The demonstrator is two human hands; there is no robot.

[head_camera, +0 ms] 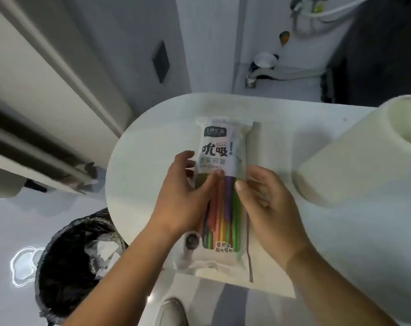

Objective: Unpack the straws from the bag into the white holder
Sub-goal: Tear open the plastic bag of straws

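A white, round-ended bench point(152, 128) fills the middle of the head view, with pale wall panels behind it and a glossy floor below. A bin lined with a black bag point(77, 262) stands on the floor at about 7 o'clock from the bench's centre, probably kept close for the empty wrapper.

At the centre lies the bag point(219, 156), a clear pouch with a printed white label over its far half, held lengthwise pointing away from the person. The coloured straws point(225, 208) show through its near half; none are out, and the pouch looks unopened. The left hand point(181, 203) grips the pouch's left side, fingers curled over the front and thumb behind, grasping it at mid-length. The right hand point(268, 208) meets it from the right, thumb pressed on the front film and fingers hidden behind, so its grip also closes on the pouch. Holding both sides at the middle steadies the pack, likely to feel for a seam or a place to tear.

The white holder point(354, 165) stands at 3 o'clock, near the pouch but apart from it, its open mouth tilted into view at the frame edge. That puts it within easy reach of the right hand.
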